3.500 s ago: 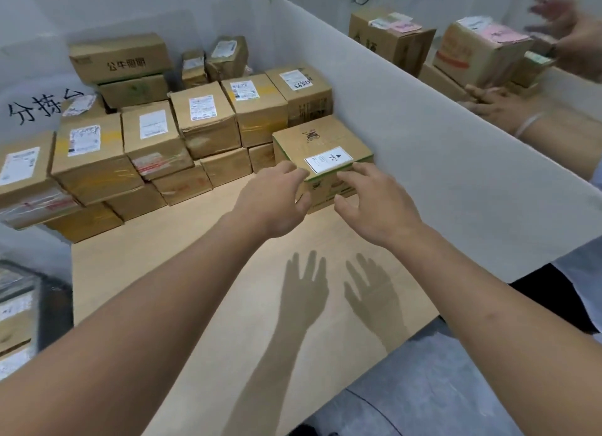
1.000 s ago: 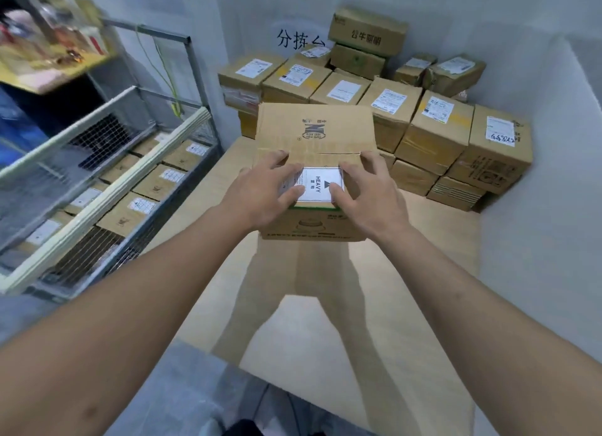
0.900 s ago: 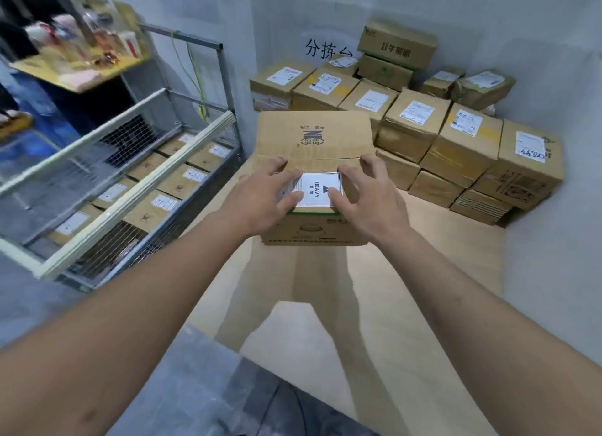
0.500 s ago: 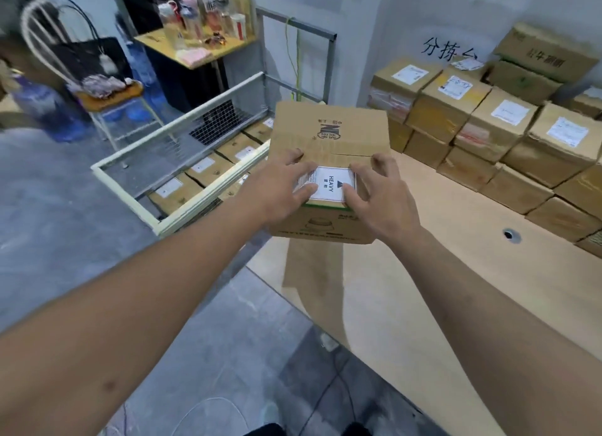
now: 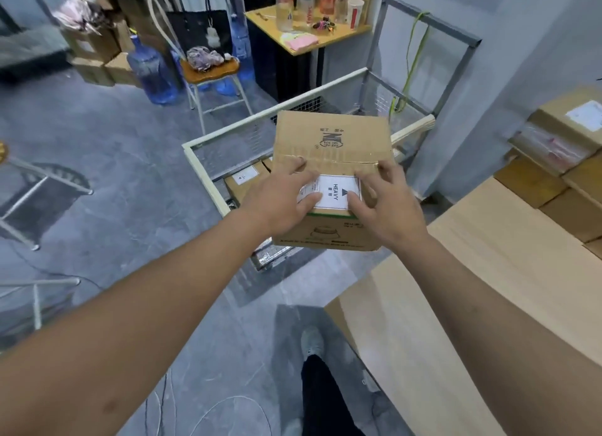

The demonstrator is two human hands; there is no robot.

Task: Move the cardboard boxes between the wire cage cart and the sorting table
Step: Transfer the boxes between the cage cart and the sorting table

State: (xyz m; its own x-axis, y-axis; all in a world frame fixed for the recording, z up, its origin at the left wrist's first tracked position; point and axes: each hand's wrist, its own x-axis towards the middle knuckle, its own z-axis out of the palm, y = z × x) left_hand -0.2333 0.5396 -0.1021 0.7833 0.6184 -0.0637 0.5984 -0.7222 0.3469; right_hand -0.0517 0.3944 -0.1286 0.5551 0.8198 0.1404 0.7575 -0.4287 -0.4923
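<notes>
Cardboard box (image 5: 332, 149), centre of frame, held in the air over the near corner of the wire cage cart (image 5: 228, 136), clear of its cream rim; white HEAVY label (image 5: 338, 191) on top, by the near edge. Cart: labelled boxes (image 5: 244, 181) lying low inside, open room above them. Worktop (image 5: 488, 272), lower right, a strip of grey floor (image 5: 130, 175) between its corner and the cart; stacked boxes (image 5: 566, 136) at far right. Chair (image 5: 211, 74) and water jug (image 5: 151, 70) well apart, upper left. Left hand (image 5: 277, 204) and right hand (image 5: 387, 207): arms outstretched, fingers spread and bent over the box's top, thumbs on the label, gripping its near edge.
</notes>
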